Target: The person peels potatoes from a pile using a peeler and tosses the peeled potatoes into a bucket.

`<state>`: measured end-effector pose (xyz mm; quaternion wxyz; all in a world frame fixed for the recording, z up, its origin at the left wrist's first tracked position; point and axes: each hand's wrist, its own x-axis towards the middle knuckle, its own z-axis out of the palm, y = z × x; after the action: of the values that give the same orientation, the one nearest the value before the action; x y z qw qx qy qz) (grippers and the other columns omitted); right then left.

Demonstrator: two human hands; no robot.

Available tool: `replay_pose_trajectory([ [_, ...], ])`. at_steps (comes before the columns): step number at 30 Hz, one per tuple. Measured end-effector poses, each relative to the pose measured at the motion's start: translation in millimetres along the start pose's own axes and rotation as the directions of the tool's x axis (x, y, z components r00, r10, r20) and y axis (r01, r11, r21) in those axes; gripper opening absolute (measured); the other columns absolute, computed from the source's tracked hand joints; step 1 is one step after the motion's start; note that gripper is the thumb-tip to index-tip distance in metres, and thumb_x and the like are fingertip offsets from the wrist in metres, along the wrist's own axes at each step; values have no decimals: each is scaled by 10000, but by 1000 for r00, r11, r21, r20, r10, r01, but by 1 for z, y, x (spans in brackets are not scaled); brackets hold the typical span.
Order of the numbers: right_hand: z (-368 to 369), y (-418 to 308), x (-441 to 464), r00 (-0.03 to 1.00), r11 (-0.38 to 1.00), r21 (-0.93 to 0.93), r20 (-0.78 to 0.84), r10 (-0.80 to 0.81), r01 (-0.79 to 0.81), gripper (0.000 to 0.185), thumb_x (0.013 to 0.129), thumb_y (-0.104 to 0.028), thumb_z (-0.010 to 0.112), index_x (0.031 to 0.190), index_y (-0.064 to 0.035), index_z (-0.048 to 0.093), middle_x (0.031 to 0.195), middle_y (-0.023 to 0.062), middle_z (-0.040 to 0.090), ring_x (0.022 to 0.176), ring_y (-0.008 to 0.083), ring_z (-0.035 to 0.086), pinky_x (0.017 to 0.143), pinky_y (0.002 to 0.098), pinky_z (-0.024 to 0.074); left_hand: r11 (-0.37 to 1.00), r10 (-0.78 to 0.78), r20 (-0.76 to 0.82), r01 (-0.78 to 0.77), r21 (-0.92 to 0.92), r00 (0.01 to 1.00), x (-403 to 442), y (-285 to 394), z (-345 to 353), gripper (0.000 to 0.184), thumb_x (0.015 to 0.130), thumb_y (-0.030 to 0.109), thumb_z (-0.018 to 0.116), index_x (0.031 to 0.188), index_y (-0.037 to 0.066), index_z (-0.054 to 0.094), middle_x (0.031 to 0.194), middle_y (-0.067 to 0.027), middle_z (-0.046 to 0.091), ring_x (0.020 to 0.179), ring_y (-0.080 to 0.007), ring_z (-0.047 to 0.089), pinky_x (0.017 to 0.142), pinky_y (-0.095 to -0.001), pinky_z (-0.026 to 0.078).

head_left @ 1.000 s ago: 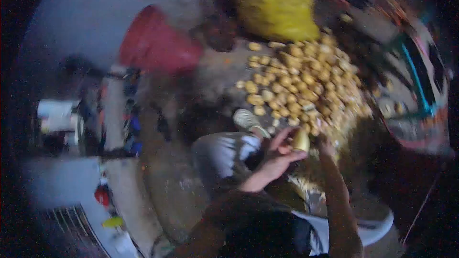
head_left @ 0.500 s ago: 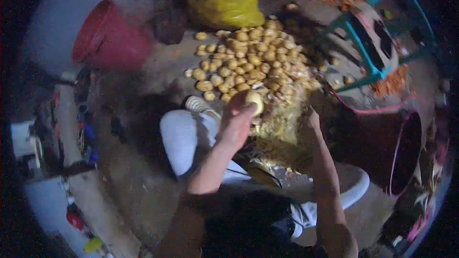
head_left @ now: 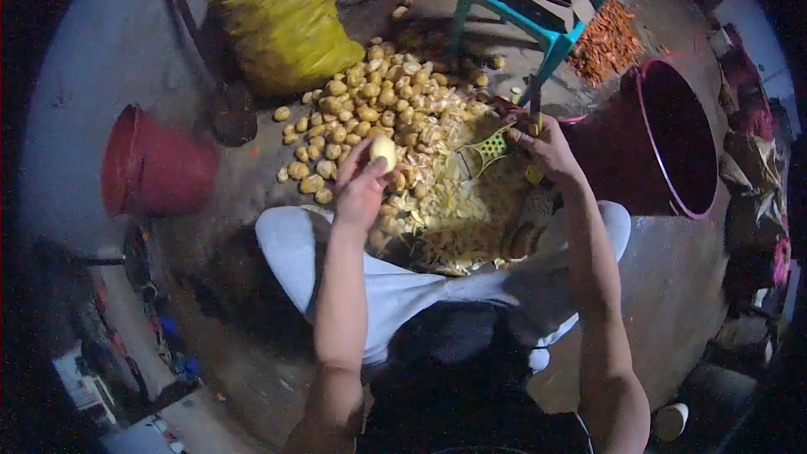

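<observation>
My left hand (head_left: 360,193) is closed around a pale peeled potato (head_left: 383,153), held above the heap. To the right, my right hand (head_left: 551,151) grips a yellow-green peeler (head_left: 489,150) with a holed frame, which points left over the peelings. A large heap of potatoes (head_left: 345,122) lies on the floor beyond my hands. Nearer to me, wet potato peelings (head_left: 445,202) spread between my legs. Peeler and potato are apart.
A yellow sack (head_left: 290,25) stands behind the heap. A red bucket (head_left: 160,164) is at left and a large dark red tub (head_left: 664,139) lies tipped at right. Beyond are a teal stool (head_left: 513,8) with cardboard on it and a pile of orange scraps (head_left: 609,46).
The view has shifted, so the sack and stool appear further left. My right hand has risen away from the peelings and the peeler now shows clearly. The potato stays in my left hand.
</observation>
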<state>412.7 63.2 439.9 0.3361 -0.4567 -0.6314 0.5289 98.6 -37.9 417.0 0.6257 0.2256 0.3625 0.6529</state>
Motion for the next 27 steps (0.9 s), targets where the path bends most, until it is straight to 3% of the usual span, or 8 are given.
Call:
replay_pose_trajectory([
  [1, -2, -5, -8, 1000, 998, 63, -16, 8, -7, 366, 825, -175, 738, 1125, -40, 577, 972, -8, 609, 893, 101, 550, 786, 268, 469, 995, -76, 68, 72, 69, 995, 0, -5, 7, 481, 827, 6, 641, 1280, -6, 480, 1122, -101, 569, 942, -216, 611, 832, -333, 529],
  [2, -13, 44, 2, 997, 996, -39, 7, -75, 75, 409, 790, -141, 769, 1131, -30, 573, 988, 0, 595, 904, 104, 547, 791, 271, 464, 990, -88, 117, 74, 119, 989, -2, -14, 15, 498, 822, -4, 645, 1288, -18, 470, 1136, -101, 561, 948, -209, 607, 835, -329, 530],
  [3, -9, 54, -4, 1000, 997, 76, -18, -6, 8, 459, 759, -118, 793, 1138, -17, 557, 948, -4, 578, 886, 110, 538, 793, 268, 453, 983, -101, 163, 73, 170, 982, -4, -20, 24, 515, 817, -14, 649, 1296, -30, 460, 1151, -100, 553, 953, -201, 603, 839, -325, 530],
  [7, 9, 23, -10, 1000, 1000, -4, 25, -6, 6, 495, 704, -149, 840, 1085, -22, 550, 881, -20, 544, 843, 103, 516, 759, 254, 436, 931, -178, 294, 65, 358, 939, -5, -48, 34, 635, 733, 1, 745, 1299, -33, 460, 1245, -92, 504, 1123, -201, 533, 950, -321, 471],
  [12, 18, 15, -8, 996, 997, -61, 78, 42, -37, 636, 595, -322, 902, 1049, -7, 586, 888, 16, 590, 829, 132, 515, 773, 286, 438, 939, -222, 301, 119, 323, 928, 2, -51, 42, 653, 683, -29, 764, 1275, -29, 488, 1212, -91, 538, 1084, -177, 542, 955, -300, 442],
  [13, 19, 8, -11, 989, 993, -17, 96, 115, -114, 631, 597, -327, 901, 1047, -12, 590, 880, 24, 606, 830, 142, 530, 773, 293, 444, 936, -230, 315, 121, 330, 921, 3, -51, 42, 653, 683, -29, 764, 1275, -29, 488, 1212, -91, 538, 1084, -177, 542, 955, -300, 442],
  [15, 22, 7, -15, 994, 997, 7, 83, -71, 70, 500, 659, -227, 874, 1005, -28, 573, 856, -29, 548, 820, 96, 487, 727, 264, 423, 930, -259, 296, 155, 332, 919, 2, -51, 40, 647, 660, -31, 770, 1250, -31, 504, 1197, -85, 550, 1094, -173, 537, 965, -294, 429],
  [27, 17, 5, -10, 980, 978, -133, 140, -141, 160, 556, 629, -255, 882, 1036, -14, 590, 885, 6, 581, 853, 125, 502, 753, 295, 425, 922, -321, 345, 209, 325, 882, -3, -42, 54, 585, 629, -62, 753, 1165, -36, 521, 1050, -65, 588, 964, -151, 580, 896, -296, 472],
])
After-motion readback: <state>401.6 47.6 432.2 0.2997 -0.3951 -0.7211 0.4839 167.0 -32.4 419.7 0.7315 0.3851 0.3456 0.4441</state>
